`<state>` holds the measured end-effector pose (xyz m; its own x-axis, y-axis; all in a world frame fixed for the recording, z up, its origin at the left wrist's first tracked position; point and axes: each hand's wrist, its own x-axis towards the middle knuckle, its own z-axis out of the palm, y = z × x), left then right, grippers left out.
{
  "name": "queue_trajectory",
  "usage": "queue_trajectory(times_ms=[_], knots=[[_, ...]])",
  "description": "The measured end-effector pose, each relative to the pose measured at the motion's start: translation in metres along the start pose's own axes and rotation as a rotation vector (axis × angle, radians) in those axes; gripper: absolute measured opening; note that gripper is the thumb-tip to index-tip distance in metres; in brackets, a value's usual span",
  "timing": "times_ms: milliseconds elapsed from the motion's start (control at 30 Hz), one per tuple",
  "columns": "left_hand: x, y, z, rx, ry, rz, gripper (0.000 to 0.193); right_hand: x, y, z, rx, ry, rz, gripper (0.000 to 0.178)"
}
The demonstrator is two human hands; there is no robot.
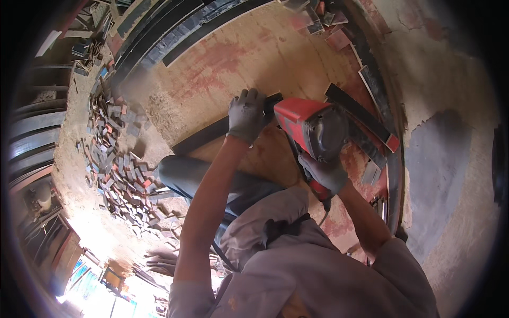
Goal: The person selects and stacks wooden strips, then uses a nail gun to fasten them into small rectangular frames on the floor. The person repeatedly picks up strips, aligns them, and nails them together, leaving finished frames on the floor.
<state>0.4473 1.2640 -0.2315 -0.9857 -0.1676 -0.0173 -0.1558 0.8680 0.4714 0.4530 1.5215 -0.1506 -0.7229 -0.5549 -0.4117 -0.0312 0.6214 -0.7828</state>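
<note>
My left hand [246, 114], in a grey glove, presses on a long dark wooden strip [204, 137], its fingers bent over the far edge. The strip lies slantwise on the worktop. In my right hand [326, 172], also gloved in grey, is the handle of a red-and-black corded power tool [303, 119] that looks like a nail gun. Its front end is over the strip's right end, just right of my left hand. The tool's body hides the point where the two meet, so I cannot tell whether they touch.
Short dark strips [360, 114] lie right of the tool. Long dark boards [159, 40] are stacked at the far left. Many small wood offcuts [119, 159] are heaped on the floor at the left. A pale wall with a grey patch [437, 175] rises at the right.
</note>
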Motion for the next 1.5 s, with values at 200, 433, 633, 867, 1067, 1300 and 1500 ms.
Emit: queue_trajectory(times_ms=[200, 433, 633, 867, 1067, 1300, 1500], knots=[[-0.001, 0.001, -0.008, -0.016, -0.021, 0.008, 0.037, -0.004, 0.007, -0.022, -0.363, -0.004, -0.264, 0.017], [-0.012, 0.000, -0.021, -0.001, 0.023, -0.007, 0.053, -0.015, -0.086, -0.081, 0.740, -0.024, 0.490, 0.015], [-0.019, 0.090, -0.049, -0.351, 0.217, 0.183, 0.054, -0.025, -0.032, -0.109, 0.969, -0.101, 0.399, 0.021], [-0.007, 0.122, -0.048, -0.538, -0.016, 0.377, 0.025, -0.038, -0.039, -0.096, 1.520, -0.020, 0.485, 0.019], [-0.138, 0.139, -0.112, -0.530, -0.243, 0.432, 0.012, -0.082, 0.026, -0.030, 1.744, -0.033, 0.637, 0.015], [-0.204, 0.147, -0.183, -0.449, -0.522, 0.421, 0.020, -0.089, 0.051, 0.013, 1.936, 0.018, 0.748, 0.021], [-0.212, 0.177, -0.167, -0.472, -0.521, 0.207, 0.021, -0.107, 0.074, -0.010, 0.850, 0.393, 0.770, 0.028]])
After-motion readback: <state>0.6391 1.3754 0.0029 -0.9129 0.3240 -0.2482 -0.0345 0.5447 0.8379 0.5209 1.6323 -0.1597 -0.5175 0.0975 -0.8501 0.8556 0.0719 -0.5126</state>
